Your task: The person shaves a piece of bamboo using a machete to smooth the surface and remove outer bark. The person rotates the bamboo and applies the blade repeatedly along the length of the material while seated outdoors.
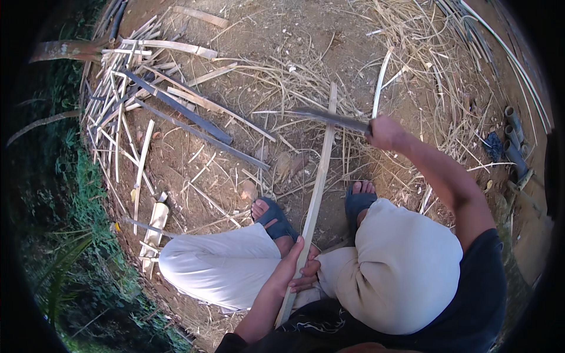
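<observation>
A long pale bamboo strip [319, 176] runs from my lap, between my feet, out over the ground. My left hand [297, 267] is closed round its near part, by my knees. My right hand [386, 133] grips the handle of a machete [347, 123], whose dark blade points left. The blade crosses the strip close to its far end; whether it touches the strip or hangs over it, I cannot tell.
Split bamboo pieces [176, 106] lie heaped at the left, with green plants [88, 200] beyond. Dry shavings [424, 88] cover the ground at the far right. Cut bamboo tubes [513, 138] lie at the right edge. My sandalled feet [273, 220] rest on bare earth.
</observation>
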Demonstrator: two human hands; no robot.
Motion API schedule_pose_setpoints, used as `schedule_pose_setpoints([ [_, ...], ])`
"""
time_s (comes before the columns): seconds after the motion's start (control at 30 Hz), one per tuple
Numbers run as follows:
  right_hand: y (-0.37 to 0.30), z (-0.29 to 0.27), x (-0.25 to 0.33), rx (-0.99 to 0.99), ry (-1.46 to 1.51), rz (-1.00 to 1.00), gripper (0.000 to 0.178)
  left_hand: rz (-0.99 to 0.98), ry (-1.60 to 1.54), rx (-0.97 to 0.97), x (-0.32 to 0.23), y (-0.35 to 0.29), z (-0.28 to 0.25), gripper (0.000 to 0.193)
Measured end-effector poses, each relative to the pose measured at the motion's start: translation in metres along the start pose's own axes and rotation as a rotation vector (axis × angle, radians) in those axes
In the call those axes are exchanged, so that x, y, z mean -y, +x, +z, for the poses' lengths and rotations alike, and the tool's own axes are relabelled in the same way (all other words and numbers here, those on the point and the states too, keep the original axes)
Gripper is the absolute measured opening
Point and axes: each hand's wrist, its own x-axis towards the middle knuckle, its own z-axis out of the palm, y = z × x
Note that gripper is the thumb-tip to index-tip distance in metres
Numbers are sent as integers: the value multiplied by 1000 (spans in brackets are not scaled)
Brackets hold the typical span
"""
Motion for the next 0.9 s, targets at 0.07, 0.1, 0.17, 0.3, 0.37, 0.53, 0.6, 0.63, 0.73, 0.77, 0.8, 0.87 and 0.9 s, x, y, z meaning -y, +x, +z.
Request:
schedule_pose_setpoints([
  [0.07, -31, 14, 24, -5, -90, -204, 25, -3, -30, -13, 0, -4, -3, 53],
  [0.1, -41, 17, 28, -8, -136, -297, 25, 4, -20, -19, 1, -3, -2, 52],
  [0.17, -20, 23, 18, -24, -44, -143, 27, 20, -2, -32, 4, -1, 0, 51],
  [0.3, 23, 28, -15, -135, 34, 68, 28, 25, 92, -68, 0, 2, 3, 52],
  [0.37, 18, 17, -8, -129, -32, 70, 28, 36, 115, -79, 1, 2, 3, 52],
  [0.53, -31, 21, 23, -103, -47, -119, 30, 39, 76, -65, 4, 0, 4, 52],
  [0.6, -13, 31, 5, -127, -69, -115, 29, 38, 98, -75, 4, 2, 5, 52],
  [0.63, 2, 36, -8, -136, -78, -111, 28, 40, 120, -88, 4, 4, 7, 52],
  [0.73, 33, 25, -23, -163, 4, 124, 25, 14, 126, -93, -1, 3, 7, 52],
  [0.77, 34, 23, -22, -204, -19, 144, 24, 4, 116, -89, -3, 3, 6, 52],
  [0.8, 23, 16, 0, -148, 30, 150, 24, 17, 129, -105, -3, -1, 3, 53],
  [0.87, 8, 24, 7, -195, -55, -14, 25, 41, 158, -116, 5, 1, 3, 53],
  [0.9, 4, 23, 2, -221, -104, -76, 26, 41, 174, -144, 1, 3, 7, 53],
])
